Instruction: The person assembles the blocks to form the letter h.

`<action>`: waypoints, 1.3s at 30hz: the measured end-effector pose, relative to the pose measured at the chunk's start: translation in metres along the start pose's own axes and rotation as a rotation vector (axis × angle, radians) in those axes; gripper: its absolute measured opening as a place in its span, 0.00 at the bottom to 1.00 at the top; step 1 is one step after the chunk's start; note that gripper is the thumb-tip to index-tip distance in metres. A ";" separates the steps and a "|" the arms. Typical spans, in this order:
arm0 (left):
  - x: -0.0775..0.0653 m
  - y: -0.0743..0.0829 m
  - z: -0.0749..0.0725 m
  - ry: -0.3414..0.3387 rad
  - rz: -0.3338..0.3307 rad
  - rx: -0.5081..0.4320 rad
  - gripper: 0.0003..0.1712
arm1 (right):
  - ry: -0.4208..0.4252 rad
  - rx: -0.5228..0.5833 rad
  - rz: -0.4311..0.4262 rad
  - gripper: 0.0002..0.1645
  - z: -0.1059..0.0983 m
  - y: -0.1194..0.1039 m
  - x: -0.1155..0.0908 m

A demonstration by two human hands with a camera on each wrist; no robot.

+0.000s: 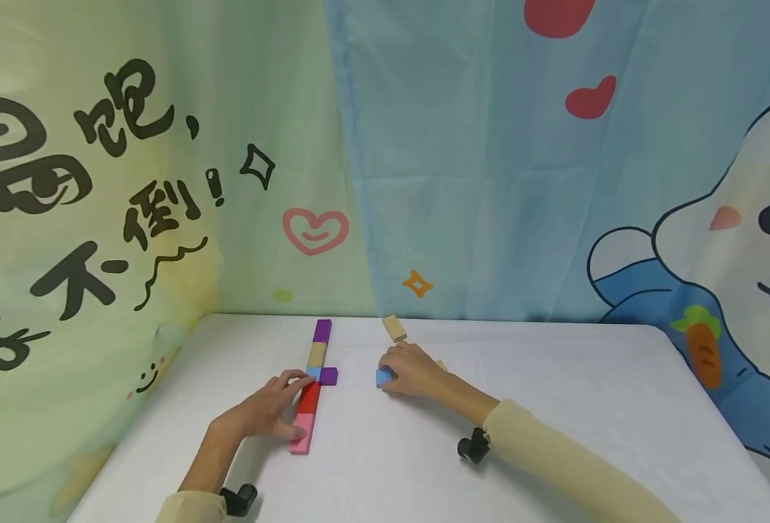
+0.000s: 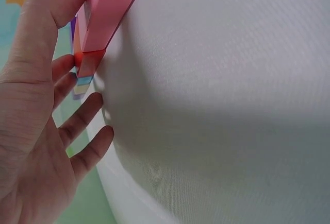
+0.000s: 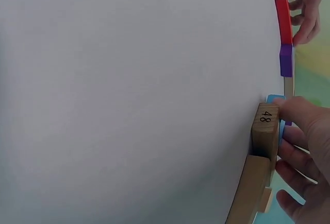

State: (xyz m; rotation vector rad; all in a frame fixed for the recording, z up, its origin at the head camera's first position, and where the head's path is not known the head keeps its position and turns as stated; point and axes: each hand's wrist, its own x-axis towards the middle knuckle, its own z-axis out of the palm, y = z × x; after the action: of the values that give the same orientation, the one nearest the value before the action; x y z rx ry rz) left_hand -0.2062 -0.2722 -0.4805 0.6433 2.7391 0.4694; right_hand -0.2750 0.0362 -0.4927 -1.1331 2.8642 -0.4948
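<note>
A line of flat wooden blocks runs away across the table: a pink block (image 1: 300,444), a red block (image 1: 309,398), a blue block (image 1: 314,373), a natural-wood block (image 1: 317,354) and a purple block (image 1: 322,330). Another purple block (image 1: 329,376) juts out to the right beside the blue one. My left hand (image 1: 261,414) lies along the line, thumb against the pink block and fingertips at the blue, the other fingers loosely spread. To the right, my right hand (image 1: 414,370) pinches a separate blue block (image 1: 383,378) between thumb and fingers, low over the table.
Close by the right hand in its wrist view are a natural-wood block marked 48 (image 3: 265,126) and a second natural-wood block (image 3: 247,190). One more natural-wood block (image 1: 394,328) lies near the far table edge. A printed curtain (image 1: 463,181) hangs behind the white table (image 1: 555,407).
</note>
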 end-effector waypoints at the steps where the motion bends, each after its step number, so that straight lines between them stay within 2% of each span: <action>1: 0.000 0.000 0.000 -0.001 -0.004 -0.001 0.52 | 0.001 0.007 0.003 0.17 -0.001 0.001 -0.003; 9: -0.003 -0.002 0.001 0.002 0.000 0.005 0.52 | 0.050 0.073 -0.021 0.18 -0.006 -0.001 -0.006; 14: -0.003 -0.002 0.002 0.006 0.013 -0.001 0.52 | 0.045 0.114 -0.049 0.18 -0.008 -0.011 0.005; 21: -0.003 0.000 0.003 -0.009 -0.032 -0.013 0.53 | 0.014 0.186 -0.071 0.19 -0.004 -0.029 0.025; 27: -0.002 0.000 0.003 -0.011 -0.036 -0.012 0.54 | -0.009 0.175 -0.080 0.21 0.003 -0.035 0.039; 39: 0.002 -0.001 0.003 -0.013 -0.044 0.005 0.53 | -0.053 0.242 -0.012 0.20 0.016 -0.039 0.053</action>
State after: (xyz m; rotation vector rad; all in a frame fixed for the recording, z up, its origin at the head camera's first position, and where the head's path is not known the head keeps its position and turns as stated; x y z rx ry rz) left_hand -0.2078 -0.2713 -0.4838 0.5841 2.7372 0.4472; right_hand -0.2858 -0.0302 -0.4911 -1.1039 2.6632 -0.7744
